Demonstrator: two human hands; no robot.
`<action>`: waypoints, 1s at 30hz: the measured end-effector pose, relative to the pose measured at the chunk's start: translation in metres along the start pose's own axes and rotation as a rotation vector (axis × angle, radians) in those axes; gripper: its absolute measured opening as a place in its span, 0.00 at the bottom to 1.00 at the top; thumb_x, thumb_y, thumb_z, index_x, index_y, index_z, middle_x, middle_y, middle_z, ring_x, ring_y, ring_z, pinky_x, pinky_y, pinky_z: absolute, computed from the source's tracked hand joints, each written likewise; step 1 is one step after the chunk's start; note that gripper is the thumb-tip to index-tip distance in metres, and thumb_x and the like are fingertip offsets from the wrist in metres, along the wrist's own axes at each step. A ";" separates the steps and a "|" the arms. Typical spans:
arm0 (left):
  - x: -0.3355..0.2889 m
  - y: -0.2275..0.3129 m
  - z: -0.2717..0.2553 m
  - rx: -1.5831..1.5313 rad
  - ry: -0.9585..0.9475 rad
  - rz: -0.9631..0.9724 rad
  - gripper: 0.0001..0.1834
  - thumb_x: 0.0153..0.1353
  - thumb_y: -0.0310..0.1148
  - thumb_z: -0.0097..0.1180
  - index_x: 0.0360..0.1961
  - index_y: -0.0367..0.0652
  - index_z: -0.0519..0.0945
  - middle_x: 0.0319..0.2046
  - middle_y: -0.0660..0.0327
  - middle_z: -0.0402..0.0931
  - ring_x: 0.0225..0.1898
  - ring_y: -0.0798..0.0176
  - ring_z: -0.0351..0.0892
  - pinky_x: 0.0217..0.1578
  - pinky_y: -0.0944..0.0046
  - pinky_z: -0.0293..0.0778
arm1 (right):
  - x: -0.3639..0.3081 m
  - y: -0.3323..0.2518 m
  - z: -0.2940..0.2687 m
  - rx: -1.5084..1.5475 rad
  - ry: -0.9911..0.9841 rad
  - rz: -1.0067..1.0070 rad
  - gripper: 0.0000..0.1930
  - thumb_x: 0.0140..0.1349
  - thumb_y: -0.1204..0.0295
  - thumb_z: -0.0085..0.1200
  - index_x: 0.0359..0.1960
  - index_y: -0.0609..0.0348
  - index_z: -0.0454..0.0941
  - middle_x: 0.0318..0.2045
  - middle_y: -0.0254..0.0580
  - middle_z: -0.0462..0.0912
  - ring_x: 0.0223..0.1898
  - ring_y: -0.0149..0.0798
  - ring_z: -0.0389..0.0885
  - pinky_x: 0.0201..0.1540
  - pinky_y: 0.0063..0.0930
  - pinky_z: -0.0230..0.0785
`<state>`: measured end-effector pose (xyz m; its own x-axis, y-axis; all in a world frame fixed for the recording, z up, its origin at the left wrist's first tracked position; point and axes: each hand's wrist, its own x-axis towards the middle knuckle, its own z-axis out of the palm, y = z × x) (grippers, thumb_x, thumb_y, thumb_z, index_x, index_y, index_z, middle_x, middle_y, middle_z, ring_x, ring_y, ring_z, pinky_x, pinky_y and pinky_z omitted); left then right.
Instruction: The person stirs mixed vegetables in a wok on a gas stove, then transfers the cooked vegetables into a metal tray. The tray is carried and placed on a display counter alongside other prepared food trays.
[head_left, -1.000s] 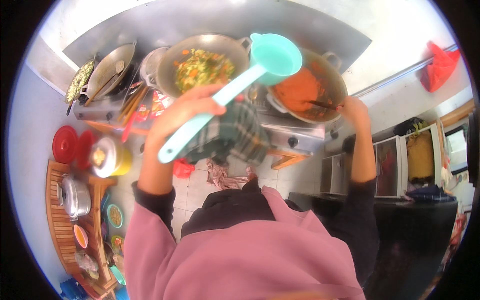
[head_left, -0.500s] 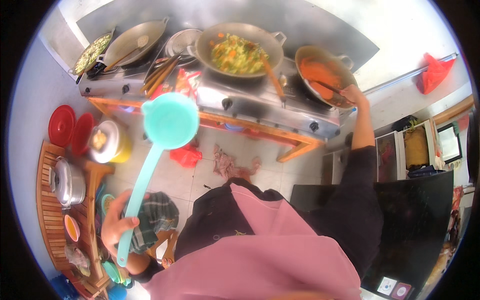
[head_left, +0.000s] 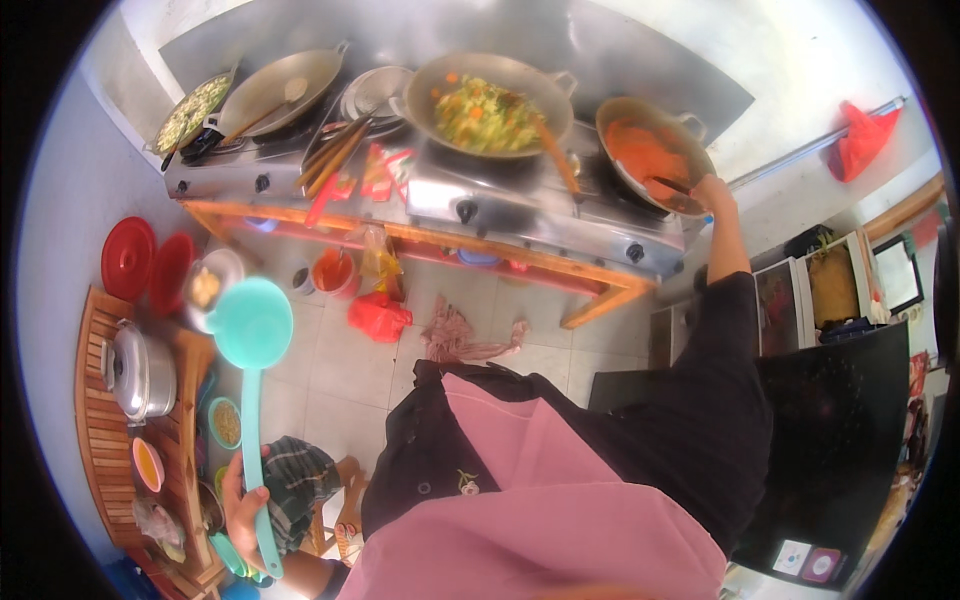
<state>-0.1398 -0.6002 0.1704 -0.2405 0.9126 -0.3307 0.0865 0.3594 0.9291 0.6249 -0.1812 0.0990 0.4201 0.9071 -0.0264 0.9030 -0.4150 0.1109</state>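
Observation:
My left hand [head_left: 243, 502] grips the long handle of a turquoise plastic dipper [head_left: 254, 325], its round cup held up over the floor at the left. At the far right of the stove, my right hand [head_left: 713, 195] is closed round the dark handle of a stirring tool; the tool's head is sunk in orange-red sauce [head_left: 640, 150] and hidden. This sauce sits in a wok [head_left: 608, 113] on the burner. To its left stands a bigger wok [head_left: 425, 85] of chopped vegetables [head_left: 485, 113], a wooden-handled spatula [head_left: 557, 158] leaning in it.
Farther left are a nearly bare wok [head_left: 262, 95] with a ladle and a pan of pale green food [head_left: 195, 112]. Red lids [head_left: 130, 258], a lidded metal pot [head_left: 145, 370] and a slatted wooden bench [head_left: 95, 400] line the left. A person's checked clothing [head_left: 300, 485] shows beside my left hand.
My left hand has swung the dipper left and down, away from the stove front, uncovering a red bucket below. My right hand stays at the sauce wok.

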 end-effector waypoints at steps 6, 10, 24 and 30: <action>0.038 0.051 0.025 0.069 -0.139 0.075 0.47 0.43 0.50 0.64 0.58 0.26 0.67 0.51 0.53 0.71 0.51 0.64 0.67 0.55 0.67 0.58 | -0.009 0.018 -0.023 -0.198 0.141 0.077 0.11 0.54 0.69 0.57 0.37 0.58 0.85 0.37 0.51 0.85 0.40 0.50 0.85 0.42 0.43 0.77; 0.063 0.093 0.075 -0.021 -0.260 0.081 0.44 0.44 0.48 0.62 0.57 0.26 0.68 0.46 0.52 0.75 0.52 0.61 0.70 0.56 0.66 0.59 | -0.004 0.004 0.010 -0.129 0.226 0.045 0.11 0.60 0.68 0.52 0.39 0.56 0.85 0.40 0.50 0.85 0.44 0.52 0.84 0.46 0.45 0.77; 0.172 0.208 0.332 0.299 -0.669 0.377 0.27 0.50 0.35 0.56 0.53 0.36 0.76 0.44 0.57 0.76 0.48 0.66 0.72 0.50 0.70 0.64 | 0.011 0.056 -0.021 0.181 -0.245 -0.392 0.10 0.56 0.64 0.57 0.32 0.57 0.85 0.31 0.53 0.83 0.38 0.54 0.82 0.41 0.42 0.74; 0.200 0.224 0.450 0.524 -0.612 0.339 0.27 0.48 0.39 0.56 0.50 0.36 0.78 0.38 0.59 0.76 0.39 0.67 0.73 0.42 0.69 0.67 | 0.012 0.111 0.000 -0.055 0.143 -0.208 0.09 0.55 0.70 0.56 0.36 0.51 0.86 0.30 0.50 0.83 0.35 0.50 0.82 0.38 0.43 0.73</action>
<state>0.2668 -0.2492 0.2378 0.4269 0.8770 -0.2204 0.5290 -0.0445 0.8475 0.7296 -0.2164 0.1112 0.2051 0.9750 0.0860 0.9610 -0.2173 0.1714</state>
